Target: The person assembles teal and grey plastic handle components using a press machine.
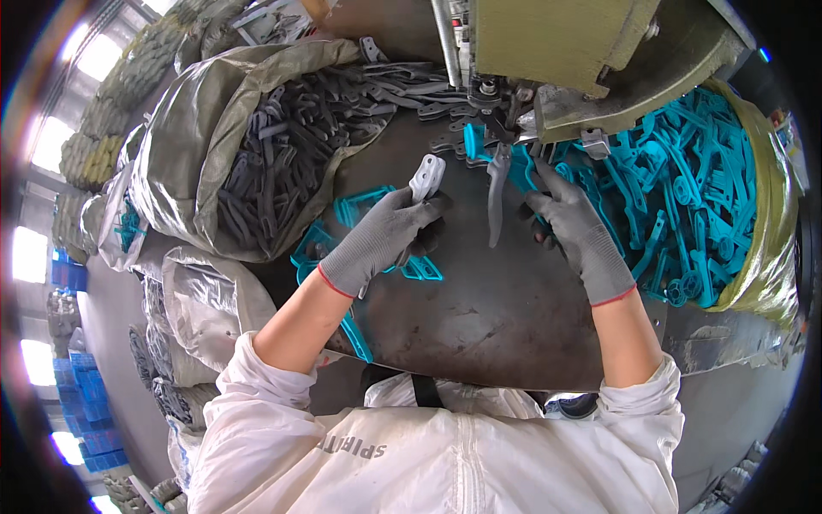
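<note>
1. Head view, left hand: the left hand (390, 230), in a grey knitted glove with a red cuff, is raised over the left half of the table. Its thumb and fingers are closed on a pale grey plate with holes (426, 177), which sticks out from the fingertips toward the far side.

2. Head view, right hand: the right hand (572, 224), gloved alike, is on the right, near the machine. Its fingers are bent, with the fingertips at a turquoise handle piece (521, 167); I cannot tell whether they grip it.

3. Head view, between the hands: a long grey tapering lever (497, 197) hangs out from under the olive-green machine (556, 43), its narrow end pointing to the near side. A turquoise part (473, 141) is just to its left, at the machine's foot.

4. Head view, table: on the dark tabletop (479, 317), turquoise molded pieces (421, 268) lie around and beneath the left hand, and a turquoise strip (355, 337) reaches the near edge. Flat dark grey pieces (449, 111) lie on the far side, left of the machine.

5. Head view, surroundings: an open sack (184, 163) on the far left is filled with dark grey lever pieces (274, 171). A yellowish sack (766, 257) on the right bears a heap of turquoise handles (685, 180).
</note>
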Demonstrator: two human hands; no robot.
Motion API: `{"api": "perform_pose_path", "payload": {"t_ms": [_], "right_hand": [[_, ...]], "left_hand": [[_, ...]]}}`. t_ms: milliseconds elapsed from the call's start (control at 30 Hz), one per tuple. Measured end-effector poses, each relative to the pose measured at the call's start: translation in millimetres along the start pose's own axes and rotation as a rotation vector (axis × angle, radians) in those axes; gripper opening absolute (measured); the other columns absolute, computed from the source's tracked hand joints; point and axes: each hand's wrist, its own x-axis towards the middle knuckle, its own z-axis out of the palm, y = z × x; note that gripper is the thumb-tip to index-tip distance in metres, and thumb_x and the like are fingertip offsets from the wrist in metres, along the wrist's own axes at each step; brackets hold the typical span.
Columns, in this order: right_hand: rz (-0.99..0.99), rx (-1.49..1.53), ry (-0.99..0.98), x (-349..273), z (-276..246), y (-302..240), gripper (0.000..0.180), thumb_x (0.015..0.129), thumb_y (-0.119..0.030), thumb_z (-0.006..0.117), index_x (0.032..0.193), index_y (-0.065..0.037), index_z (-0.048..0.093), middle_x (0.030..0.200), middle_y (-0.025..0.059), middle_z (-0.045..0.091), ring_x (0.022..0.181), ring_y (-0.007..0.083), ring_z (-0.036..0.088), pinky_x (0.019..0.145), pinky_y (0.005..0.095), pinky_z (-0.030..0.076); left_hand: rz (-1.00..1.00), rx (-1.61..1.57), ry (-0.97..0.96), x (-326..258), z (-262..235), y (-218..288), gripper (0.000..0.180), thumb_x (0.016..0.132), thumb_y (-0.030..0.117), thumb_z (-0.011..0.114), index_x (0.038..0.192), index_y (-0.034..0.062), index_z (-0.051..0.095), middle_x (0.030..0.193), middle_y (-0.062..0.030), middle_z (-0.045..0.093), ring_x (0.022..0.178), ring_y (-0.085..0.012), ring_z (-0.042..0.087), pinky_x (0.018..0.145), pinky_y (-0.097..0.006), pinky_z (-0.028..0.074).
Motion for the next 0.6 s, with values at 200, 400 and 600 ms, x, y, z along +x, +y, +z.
{"api": "perform_pose_path", "payload": {"t_ms": [200, 400, 600], "right_hand": [[0.015, -0.050, -0.071, 3, -2, 6, 0.053, 0.089, -0.009, 0.051, 0.139, -0.012, 0.034, 0.100, 0.0082, 0.059, 0.069, 0.0104, 0.057, 0.049, 0.0222, 0.047], [-0.015, -0.012, -0.065, 0, 1, 10, 0.054, 0.089, -0.010, 0.052, 0.139, -0.012, 0.034, 0.090, 0.0102, 0.060, 0.063, 0.0105, 0.055, 0.047, 0.0236, 0.045], [0.016, -0.013, -0.108, 12, -3, 31, 0.056, 0.087, -0.010, 0.053, 0.140, -0.014, 0.033, 0.086, 0.0074, 0.059, 0.050, 0.0078, 0.050, 0.044, 0.0228, 0.041]], "left_hand": [[0.032, -0.085, 0.008, 5, 7, -6, 0.028, 0.090, 0.029, 0.056, 0.101, 0.0026, 0.052, 0.075, 0.0023, 0.053, 0.058, -0.0036, 0.047, 0.049, -0.019, 0.036], [0.088, 0.021, 0.014, -9, 6, -6, 0.028, 0.091, 0.030, 0.056, 0.102, 0.0038, 0.053, 0.081, 0.0016, 0.055, 0.065, -0.0042, 0.052, 0.057, -0.018, 0.041], [0.344, 0.578, 0.809, -87, -65, -63, 0.020, 0.092, 0.022, 0.051, 0.093, 0.0015, 0.049, 0.073, -0.0081, 0.058, 0.063, -0.0155, 0.054, 0.056, -0.031, 0.043]]}}
